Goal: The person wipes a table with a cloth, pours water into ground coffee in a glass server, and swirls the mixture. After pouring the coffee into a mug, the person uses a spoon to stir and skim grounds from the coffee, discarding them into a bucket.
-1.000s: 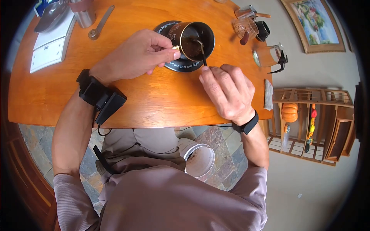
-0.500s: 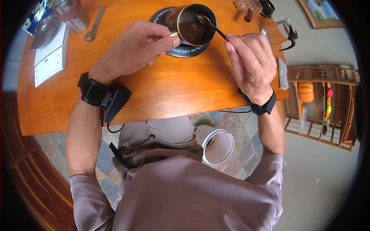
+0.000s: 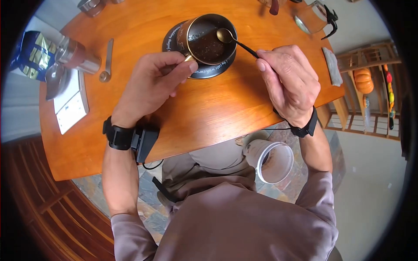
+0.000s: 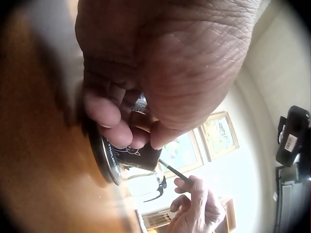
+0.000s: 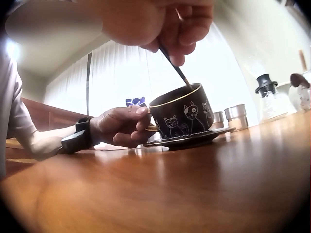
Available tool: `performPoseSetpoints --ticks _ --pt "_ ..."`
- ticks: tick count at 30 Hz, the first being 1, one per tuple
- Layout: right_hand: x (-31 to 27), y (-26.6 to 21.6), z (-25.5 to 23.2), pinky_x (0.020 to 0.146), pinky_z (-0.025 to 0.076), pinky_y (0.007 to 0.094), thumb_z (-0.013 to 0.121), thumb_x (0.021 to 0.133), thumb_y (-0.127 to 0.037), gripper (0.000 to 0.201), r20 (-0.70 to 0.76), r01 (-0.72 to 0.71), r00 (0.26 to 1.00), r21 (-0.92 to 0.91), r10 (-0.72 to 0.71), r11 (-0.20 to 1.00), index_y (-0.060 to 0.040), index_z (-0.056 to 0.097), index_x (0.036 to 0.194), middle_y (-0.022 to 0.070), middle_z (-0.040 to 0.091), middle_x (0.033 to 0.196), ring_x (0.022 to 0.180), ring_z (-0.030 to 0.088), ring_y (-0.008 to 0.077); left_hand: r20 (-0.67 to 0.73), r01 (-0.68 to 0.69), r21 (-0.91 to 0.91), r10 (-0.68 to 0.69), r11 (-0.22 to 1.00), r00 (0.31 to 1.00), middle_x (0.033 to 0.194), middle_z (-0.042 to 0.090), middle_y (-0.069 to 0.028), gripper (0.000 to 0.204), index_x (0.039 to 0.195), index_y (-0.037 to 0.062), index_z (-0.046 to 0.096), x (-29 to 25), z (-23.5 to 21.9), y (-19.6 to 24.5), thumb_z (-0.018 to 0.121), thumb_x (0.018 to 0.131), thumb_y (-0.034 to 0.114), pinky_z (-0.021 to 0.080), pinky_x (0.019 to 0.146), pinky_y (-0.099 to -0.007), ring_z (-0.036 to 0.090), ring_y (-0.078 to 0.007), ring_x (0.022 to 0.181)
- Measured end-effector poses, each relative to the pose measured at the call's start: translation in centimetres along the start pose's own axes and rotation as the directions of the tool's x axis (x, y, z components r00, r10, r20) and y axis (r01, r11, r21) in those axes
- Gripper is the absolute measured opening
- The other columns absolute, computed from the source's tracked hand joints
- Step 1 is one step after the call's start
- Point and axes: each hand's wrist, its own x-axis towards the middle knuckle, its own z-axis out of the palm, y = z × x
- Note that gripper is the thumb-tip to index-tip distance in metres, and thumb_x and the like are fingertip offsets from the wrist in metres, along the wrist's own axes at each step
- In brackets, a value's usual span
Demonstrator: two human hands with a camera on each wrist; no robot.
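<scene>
A black cup (image 3: 191, 38) with a gold rim and white cat drawings holds dark liquid (image 3: 210, 45). Under it lies a black saucer (image 3: 170, 42) with white lettering. My left hand (image 3: 150, 82) pinches the cup's gold handle (image 3: 188, 58) between thumb and forefinger. In my right hand (image 3: 291, 82), thumb and fingers pinch the black handle of a spoon (image 3: 247, 48). Its gold bowl shows over the liquid near the cup's right rim. From the right wrist, the spoon's lower end is hidden inside the cup (image 5: 187, 114).
At left on the wooden table (image 3: 209, 113) are a white scale (image 3: 72, 108), a steel tumbler (image 3: 78, 56), a blue bag (image 3: 37, 54) and a long-handled scoop (image 3: 108, 61). A glass carafe (image 3: 311, 19) and a grey cloth (image 3: 332, 66) are at right. A white bucket (image 3: 275, 162) stands below the edge.
The spoon's bowl has risen out of the liquid and now faces up near the right rim. My right hand has shifted right and up; my left hand keeps hold of the cup's handle.
</scene>
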Motion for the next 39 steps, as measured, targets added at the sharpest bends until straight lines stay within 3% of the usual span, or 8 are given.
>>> performPoseSetpoints --ticks 8,16,39 --pt "-0.4 -0.4 -0.1 0.058 0.050 0.0316 0.078 0.074 0.003 0.017 -0.006 -0.014 1.000 0.023 0.014 1.000 0.0027 0.070 0.089 0.0104 0.069 0.077 0.067 0.062 0.0253 -0.015 0.038 0.022 -0.038 0.999 0.999 0.070 0.060 0.0042 0.020 0.084 0.0063 0.069 0.1 -0.1 0.0 0.067 0.096 0.022 0.035 0.047 -0.0182 0.050 -0.0031 0.053" --pt "-0.6 -0.8 -0.4 0.059 0.051 0.0320 0.078 0.073 0.003 0.019 0.096 -0.030 0.995 0.064 0.024 0.998 0.0029 0.070 0.091 0.0115 0.069 0.082 0.069 0.062 0.0254 -0.029 0.073 0.052 -0.071 0.996 0.997 0.068 0.059 0.0034 0.021 0.083 0.0037 0.069 0.0 0.0 0.5 0.067 0.096 0.021 0.036 0.048 -0.0197 0.049 -0.0036 0.054" --pt "-0.7 -1.9 0.1 0.057 0.051 0.0315 0.079 0.072 0.001 0.020 0.093 -0.063 0.994 0.137 0.050 0.989 0.0032 0.071 0.090 0.0116 0.069 0.081 0.067 0.062 0.0241 -0.035 0.077 0.056 -0.076 0.995 0.997 0.064 0.056 0.0031 0.023 0.082 0.0003 0.066 0.1 0.2 0.5 0.066 0.096 0.019 0.035 0.047 -0.0209 0.047 -0.0033 0.053"
